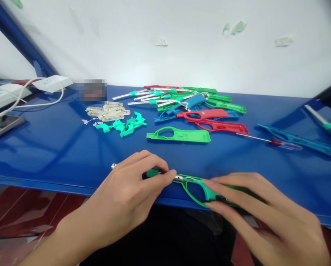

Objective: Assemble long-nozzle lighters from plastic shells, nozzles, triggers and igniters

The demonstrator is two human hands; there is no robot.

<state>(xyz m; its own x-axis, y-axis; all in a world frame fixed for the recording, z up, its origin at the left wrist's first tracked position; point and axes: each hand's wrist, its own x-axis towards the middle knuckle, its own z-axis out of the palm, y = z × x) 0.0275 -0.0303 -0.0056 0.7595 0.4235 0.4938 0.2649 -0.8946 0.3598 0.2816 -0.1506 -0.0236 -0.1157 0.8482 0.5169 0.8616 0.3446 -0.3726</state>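
At the table's front edge, both hands are on a green lighter casing half with a looped trigger guard. My left hand is closed on its nozzle end, pinching the metal tube with thumb and fingers; the tube's tip pokes out left of the hand. My right hand is wrapped around the handle end, fingertips beside the teal trigger. A thin wire runs along the casing's upper edge. Much of the handle is hidden under my right fingers. Just beyond lies a loose green casing half.
Teal triggers lie left of centre near clear fuel tanks. Behind are metal lighter tubes and red casing halves. A screwdriver and blue casing half are at right. A white power strip with cables is at left.
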